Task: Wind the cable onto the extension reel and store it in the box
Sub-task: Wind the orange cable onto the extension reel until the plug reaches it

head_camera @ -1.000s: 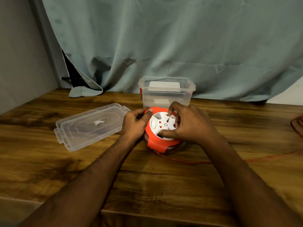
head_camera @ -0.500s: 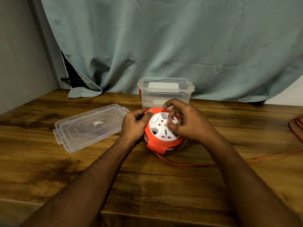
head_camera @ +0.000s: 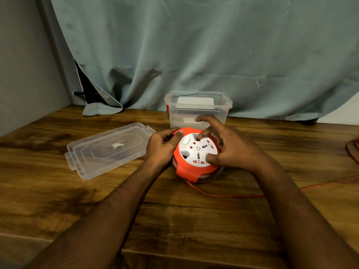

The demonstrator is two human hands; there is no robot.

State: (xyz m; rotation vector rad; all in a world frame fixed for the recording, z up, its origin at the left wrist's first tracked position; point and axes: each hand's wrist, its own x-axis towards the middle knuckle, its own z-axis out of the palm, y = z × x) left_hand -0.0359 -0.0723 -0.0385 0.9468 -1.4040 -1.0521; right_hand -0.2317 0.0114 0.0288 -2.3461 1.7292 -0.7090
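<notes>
Your extension reel (head_camera: 196, 158) sits on the wooden table (head_camera: 97, 200) in the middle of the frame. It is orange around the edge and white on top, with sockets on the white part.

Your left hand (head_camera: 161, 147) is curled around the left side of the reel, with the thumb pressed on the orange rim. Your right hand (head_camera: 227, 147) lies on the right side of the reel, fingers spread; the thumb and one finger push down on the white top.

The thin orange cable (head_camera: 229, 195) comes out from the bottom of the reel. It runs across the table toward the right edge of the frame, where more loops of it show.

The clear box (head_camera: 198, 111) stands just behind the reel, near the top of the table. It is open. Something white and flat shows through its walls, but you cannot tell what it is. The reel is not in the box.

The clear lid (head_camera: 108, 150) lies flat on the table to the left of your left hand, apart from the box.

A gray-green curtain (head_camera: 194, 45) hangs behind everything.
</notes>
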